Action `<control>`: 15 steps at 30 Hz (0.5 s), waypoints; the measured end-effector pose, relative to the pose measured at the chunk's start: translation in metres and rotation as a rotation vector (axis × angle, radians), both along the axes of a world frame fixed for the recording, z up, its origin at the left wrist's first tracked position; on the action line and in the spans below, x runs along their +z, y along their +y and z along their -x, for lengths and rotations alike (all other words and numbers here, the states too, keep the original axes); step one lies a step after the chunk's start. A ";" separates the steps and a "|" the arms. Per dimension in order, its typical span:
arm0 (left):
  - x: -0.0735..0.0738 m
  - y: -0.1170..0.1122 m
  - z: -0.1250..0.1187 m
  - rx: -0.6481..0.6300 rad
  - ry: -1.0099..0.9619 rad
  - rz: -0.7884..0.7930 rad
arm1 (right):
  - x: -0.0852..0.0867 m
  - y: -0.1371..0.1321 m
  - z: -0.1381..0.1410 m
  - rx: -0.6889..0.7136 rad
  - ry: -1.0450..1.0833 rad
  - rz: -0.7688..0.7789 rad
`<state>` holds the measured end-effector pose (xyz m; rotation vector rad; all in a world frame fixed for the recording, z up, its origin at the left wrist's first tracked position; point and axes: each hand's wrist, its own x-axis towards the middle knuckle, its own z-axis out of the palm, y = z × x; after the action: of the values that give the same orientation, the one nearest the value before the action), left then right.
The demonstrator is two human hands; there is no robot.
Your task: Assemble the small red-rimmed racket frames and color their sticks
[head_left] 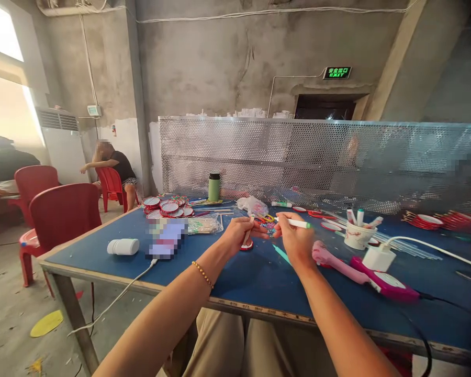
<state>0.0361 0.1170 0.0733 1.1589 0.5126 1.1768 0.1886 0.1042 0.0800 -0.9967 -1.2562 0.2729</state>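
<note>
My left hand (238, 234) is closed around a small red-rimmed toy drum on a stick (246, 243), held just above the blue table (102, 242). My right hand (295, 238) pinches a white marker with a green tip (296, 223), which points to the right. The fingertips of both hands meet over a small cluster of coloured beads and strings (265, 219). A teal marker cap (281, 253) lies on the table below my right hand.
A pink hot-glue gun (357, 272), a white charger with cable (378, 257), a cup of markers (357, 230), a green flask (214, 187), a white bottle (123, 246) and several red drums (168, 206) lie around. Red chairs (58, 214) and seated people are at left. A perforated metal screen (322, 157) backs the table.
</note>
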 end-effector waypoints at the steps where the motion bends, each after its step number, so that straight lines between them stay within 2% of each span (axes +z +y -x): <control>1: 0.000 0.000 0.000 -0.013 -0.005 0.008 | 0.000 0.000 0.000 0.010 -0.003 -0.021; 4: 0.003 -0.003 0.001 -0.030 -0.028 0.043 | -0.001 0.000 -0.001 0.055 0.027 -0.052; 9: 0.008 -0.008 0.004 -0.016 -0.085 0.119 | -0.003 0.003 -0.004 0.123 0.103 -0.002; 15: 0.007 -0.007 0.006 -0.008 -0.114 0.166 | -0.007 0.009 -0.008 0.120 0.102 0.015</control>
<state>0.0303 0.1103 0.0807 0.9452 0.5080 1.1638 0.1964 0.1130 0.0729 -0.9101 -1.2243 0.4213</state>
